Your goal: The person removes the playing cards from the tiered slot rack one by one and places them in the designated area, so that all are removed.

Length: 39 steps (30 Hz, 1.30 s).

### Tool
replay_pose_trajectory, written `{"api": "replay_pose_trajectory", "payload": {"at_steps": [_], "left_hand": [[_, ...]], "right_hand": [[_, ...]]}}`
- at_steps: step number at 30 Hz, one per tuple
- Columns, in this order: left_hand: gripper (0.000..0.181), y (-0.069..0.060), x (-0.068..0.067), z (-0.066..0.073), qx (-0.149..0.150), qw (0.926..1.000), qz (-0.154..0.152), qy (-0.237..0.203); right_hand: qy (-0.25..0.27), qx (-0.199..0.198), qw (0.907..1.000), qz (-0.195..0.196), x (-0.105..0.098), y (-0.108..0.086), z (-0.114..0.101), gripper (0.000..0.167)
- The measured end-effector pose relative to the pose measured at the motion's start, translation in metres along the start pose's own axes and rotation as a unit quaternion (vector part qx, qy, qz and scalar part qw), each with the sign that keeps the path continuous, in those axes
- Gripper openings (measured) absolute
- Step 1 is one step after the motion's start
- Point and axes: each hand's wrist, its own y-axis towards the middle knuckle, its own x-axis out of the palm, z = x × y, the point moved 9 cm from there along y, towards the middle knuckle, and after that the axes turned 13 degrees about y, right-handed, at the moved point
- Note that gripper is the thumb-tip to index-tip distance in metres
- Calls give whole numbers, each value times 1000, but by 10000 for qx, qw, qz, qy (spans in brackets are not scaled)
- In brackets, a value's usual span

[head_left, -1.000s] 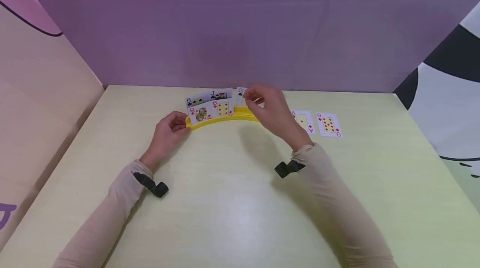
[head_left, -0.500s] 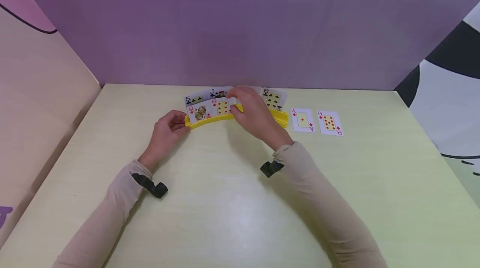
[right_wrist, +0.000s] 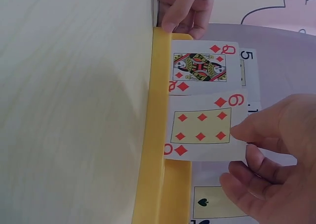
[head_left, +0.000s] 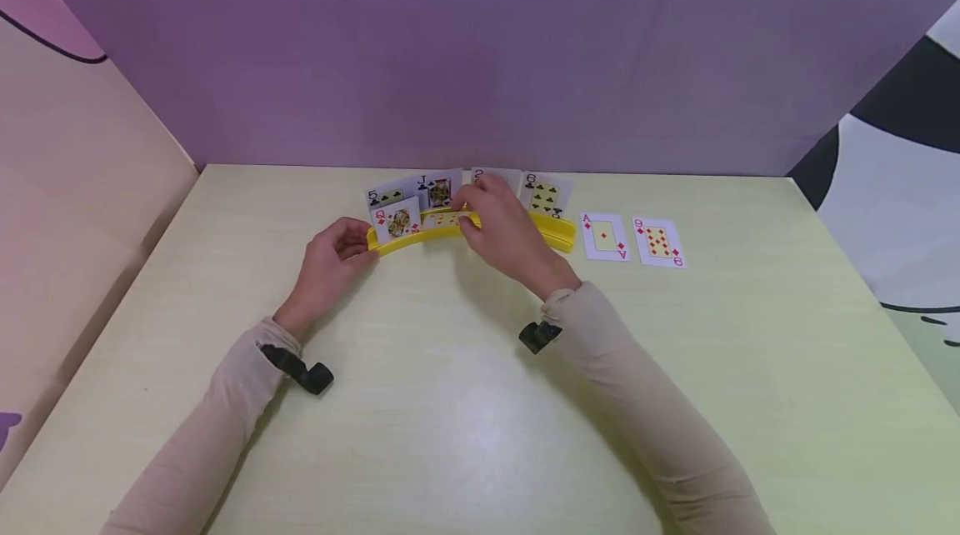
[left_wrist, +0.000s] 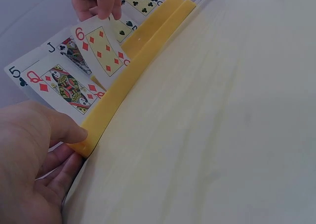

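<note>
My left hand (head_left: 326,268) grips the left end of a curved yellow card holder (head_left: 555,232), thumb in front. My right hand (head_left: 510,242) pinches the six of diamonds (right_wrist: 201,127) at its upper edge, thumb on its face. That card leans toward me in the head view, its lower edge at the holder's front slot. Left of it, the queen of diamonds (head_left: 397,221) stands in the front row. Behind stand the five of clubs (head_left: 388,195), a black jack (head_left: 440,191), a two of spades (head_left: 504,177) partly hidden by my right hand, and the six of clubs (head_left: 544,197).
An ace of diamonds (head_left: 604,237) and a nine of diamonds (head_left: 658,243) lie face up on the pale table (head_left: 420,402), right of the holder. A purple wall (head_left: 480,52) rises behind the table's far edge.
My right hand has moved left along the holder to the six of diamonds and pinched it. The card's top has tipped forward, uncovering the jack. The left hand keeps its grip.
</note>
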Motion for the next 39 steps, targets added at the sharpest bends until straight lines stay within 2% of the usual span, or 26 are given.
{"api": "replay_pose_trajectory", "payload": {"at_steps": [10,18,23,29,39], "left_hand": [[34,-1,1,0,17,10000,6,35],[35,0,-3,1,75,10000,14,37],[35,0,-5,-1,66,10000,34,53],[34,-1,-5,-4,22,9999,69,96],[34,2,-4,-4,70,9999,74,64]], "right_hand": [[138,198,9997,-65,3,0,13,12],[938,401,9944,-292,13,3,25,14],[1099,461,9924,-297,18,6,31,15],[1282,500,9903,-183,23,8,41,15],[1336,319,9905,-14,21,9,44,14]]}}
